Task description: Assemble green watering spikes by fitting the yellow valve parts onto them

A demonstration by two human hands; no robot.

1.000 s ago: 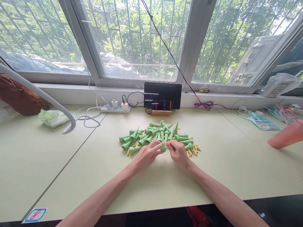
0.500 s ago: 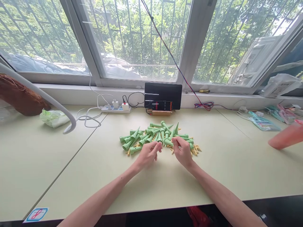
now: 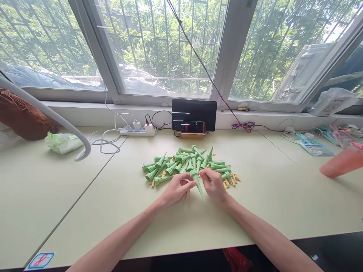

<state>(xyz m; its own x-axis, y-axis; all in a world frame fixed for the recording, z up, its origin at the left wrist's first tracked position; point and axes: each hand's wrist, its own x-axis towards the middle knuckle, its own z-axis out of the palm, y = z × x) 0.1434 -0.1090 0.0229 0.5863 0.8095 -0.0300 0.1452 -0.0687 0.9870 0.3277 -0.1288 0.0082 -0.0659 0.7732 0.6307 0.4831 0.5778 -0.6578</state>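
My left hand (image 3: pixel 179 187) is closed on the collar end of a green plastic plant-watering spike (image 3: pixel 198 185), whose point slants down and to the right. Close by on the other side, my right hand (image 3: pixel 214 184) has its fingers pinched together near the collar; anything between them is too small to make out. Just beyond both hands lies a heap of similar green spikes (image 3: pixel 177 165), most on their sides. Small yellow plastic pieces (image 3: pixel 233 180) are scattered under and around the heap, mostly at its right.
Behind the heap, a black tablet (image 3: pixel 195 109) and a phone (image 3: pixel 193 127) lean against the sill. A power strip (image 3: pixel 137 130) with cables lies to their left. The tabletop (image 3: pixel 269 189) also bears a pinkish cup (image 3: pixel 340 161) on its side at right and a plastic packet (image 3: pixel 62 142) at left.
A green spike now shows between my hands, held in the left, point towards me. My right hand has shifted slightly left and down, fingers still pinched.
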